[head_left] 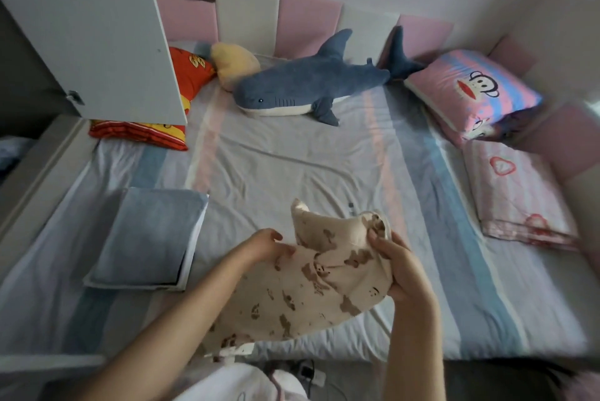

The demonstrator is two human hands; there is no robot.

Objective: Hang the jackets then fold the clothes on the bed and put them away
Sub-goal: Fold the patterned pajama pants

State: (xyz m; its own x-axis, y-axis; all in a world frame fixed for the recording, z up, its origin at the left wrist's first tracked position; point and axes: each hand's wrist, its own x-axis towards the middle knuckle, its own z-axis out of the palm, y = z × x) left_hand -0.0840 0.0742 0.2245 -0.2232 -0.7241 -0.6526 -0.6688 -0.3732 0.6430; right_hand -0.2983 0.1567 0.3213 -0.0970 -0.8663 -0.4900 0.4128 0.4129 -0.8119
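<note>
Both hands are up over the bed point(292, 157) with the cream garment point(311, 296) stretched between them, held clear of the sheet near the front edge, and that looks like a spread-out to find its edges before a fold. The left hand point(269, 246) has its grip closed in a pinch on one side of the cloth; the right hand point(402, 271) has fingers curled tight round a bunched, ribbed-looking opening on the other. The fabric is soft and limp, cream with brown blotchy animal prints, and it sags and creases between the two holds. Just to the left lies a folded blue garment point(146, 238), flat and squared, probably parked there ready for putting away. Further back rest a plush shark point(308, 86), fuzzy and blue-grey, and a pink cartoon pillow point(470, 92). A white cupboard door point(97, 27) hangs open at the left, likely where the pile is headed.
</note>
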